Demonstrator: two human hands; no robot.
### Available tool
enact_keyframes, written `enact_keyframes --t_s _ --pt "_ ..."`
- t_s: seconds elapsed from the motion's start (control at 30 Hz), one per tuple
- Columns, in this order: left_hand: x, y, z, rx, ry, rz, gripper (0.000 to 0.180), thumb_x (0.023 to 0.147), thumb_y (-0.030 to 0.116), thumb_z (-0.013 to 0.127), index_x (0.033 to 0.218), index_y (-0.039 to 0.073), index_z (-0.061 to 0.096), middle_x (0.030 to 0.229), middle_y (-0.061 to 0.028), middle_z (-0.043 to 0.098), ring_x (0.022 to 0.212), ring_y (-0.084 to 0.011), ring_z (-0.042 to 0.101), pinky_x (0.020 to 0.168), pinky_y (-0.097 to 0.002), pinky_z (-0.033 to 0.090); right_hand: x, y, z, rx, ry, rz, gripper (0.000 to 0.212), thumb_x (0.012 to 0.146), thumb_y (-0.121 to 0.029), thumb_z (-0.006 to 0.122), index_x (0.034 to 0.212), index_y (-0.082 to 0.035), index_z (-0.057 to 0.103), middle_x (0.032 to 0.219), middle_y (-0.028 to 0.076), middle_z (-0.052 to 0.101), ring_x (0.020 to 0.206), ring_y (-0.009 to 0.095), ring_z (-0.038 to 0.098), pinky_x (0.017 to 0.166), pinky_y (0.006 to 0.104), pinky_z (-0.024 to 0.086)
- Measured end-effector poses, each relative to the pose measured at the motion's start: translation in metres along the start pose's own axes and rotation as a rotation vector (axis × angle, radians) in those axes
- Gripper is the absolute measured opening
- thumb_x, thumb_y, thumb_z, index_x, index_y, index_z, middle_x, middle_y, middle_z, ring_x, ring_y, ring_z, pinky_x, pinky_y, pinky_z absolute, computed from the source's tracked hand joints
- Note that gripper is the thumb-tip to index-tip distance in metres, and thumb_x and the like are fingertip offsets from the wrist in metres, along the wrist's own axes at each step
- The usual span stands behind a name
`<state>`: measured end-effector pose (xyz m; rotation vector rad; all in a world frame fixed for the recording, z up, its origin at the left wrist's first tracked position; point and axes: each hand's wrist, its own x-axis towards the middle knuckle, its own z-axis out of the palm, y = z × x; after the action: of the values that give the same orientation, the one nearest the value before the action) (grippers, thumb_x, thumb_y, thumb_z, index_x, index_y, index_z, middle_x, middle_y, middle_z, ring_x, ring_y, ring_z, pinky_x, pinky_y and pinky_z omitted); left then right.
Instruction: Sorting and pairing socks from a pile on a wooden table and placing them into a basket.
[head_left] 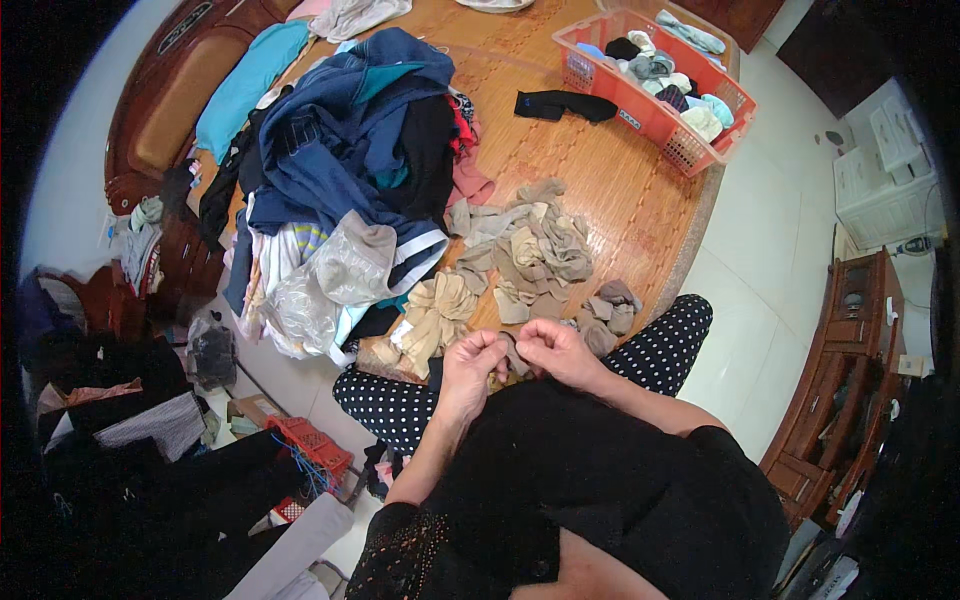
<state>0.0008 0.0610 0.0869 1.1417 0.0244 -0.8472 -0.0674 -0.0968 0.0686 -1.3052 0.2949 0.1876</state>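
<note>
Close in front of my body, my left hand (472, 368) and my right hand (560, 352) face each other with their fingertips pinched. A thin greyish-brown sock (513, 352) stretches between them, mostly covered by the fingers. Just beyond lies a loose heap of beige and tan socks (545, 245), with a lighter tan bunch (438, 312) beside my left hand. Several darker brown socks (610, 308) sit crumpled past my right hand. Farther off, a black sock (565, 105) lies flat by itself.
An orange plastic basket (690, 158) holding rolled socks stands at the far right of the wooden-patterned mat (640, 220). To the left rises a big clothes pile (330, 150), with a clear plastic bag (325, 285) at its front. My legs in dotted trousers (660, 340) border the near edge.
</note>
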Motion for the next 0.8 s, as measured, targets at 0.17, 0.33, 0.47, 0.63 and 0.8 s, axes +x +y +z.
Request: enact_keyframes --t_s 0.17,0.33,0.47,0.63,0.8 --pt "-0.003 -0.005 0.001 0.148 0.019 0.026 0.004 0.086 0.002 0.054 0.084 0.001 0.057 0.073 -0.0040 0.059 0.059 -0.0084 0.053 0.054 -0.0205 0.044 0.001 0.006 0.000 -0.333 0.001 -0.087 0.016 0.081 -0.016 0.062 0.085 -0.002 0.055 0.065 -0.002 0.050 0.060 0.005 0.044 0.052 0.0230 0.038" --pt "-0.012 0.004 -0.002 0.220 0.089 -0.058 0.002 0.085 0.003 0.056 0.084 0.003 0.054 0.070 -0.0039 0.059 0.056 -0.0077 0.051 0.051 -0.0192 0.041 -0.004 -0.003 0.006 -0.401 -0.016 -0.157 0.013 0.077 -0.012 0.060 0.081 -0.002 0.052 0.062 0.006 0.050 0.058 0.011 0.049 0.053 0.0293 0.041" --pt "-0.021 0.016 -0.006 -0.153 0.045 -0.239 0.005 0.084 0.005 0.058 0.082 0.006 0.053 0.067 0.0019 0.053 0.050 -0.0027 0.044 0.044 -0.0171 0.034 0.000 0.005 0.006 -0.617 -0.047 -0.166 0.010 0.076 -0.010 0.056 0.077 -0.002 0.050 0.066 0.012 0.056 0.061 0.023 0.056 0.057 0.0354 0.043" --pt "-0.024 -0.012 -0.019 0.516 -0.081 -0.080 0.006 0.084 0.006 0.058 0.087 0.002 0.055 0.072 0.0011 0.056 0.064 -0.0023 0.048 0.055 -0.0172 0.038 0.010 0.015 -0.004 -0.632 -0.082 -0.149 0.012 0.075 -0.013 0.057 0.078 -0.002 0.054 0.066 0.013 0.057 0.065 0.028 0.058 0.060 0.0373 0.045" --pt "-0.032 0.009 -0.025 0.579 0.114 -0.013 0.005 0.086 0.005 0.055 0.087 0.000 0.056 0.077 -0.0017 0.060 0.068 -0.0066 0.055 0.063 -0.0201 0.045 0.055 0.022 -0.059 -1.006 0.033 -0.440 0.056 0.072 -0.025 0.070 0.119 -0.007 0.047 0.114 0.021 0.051 0.102 0.035 0.051 0.081 0.0421 0.044"
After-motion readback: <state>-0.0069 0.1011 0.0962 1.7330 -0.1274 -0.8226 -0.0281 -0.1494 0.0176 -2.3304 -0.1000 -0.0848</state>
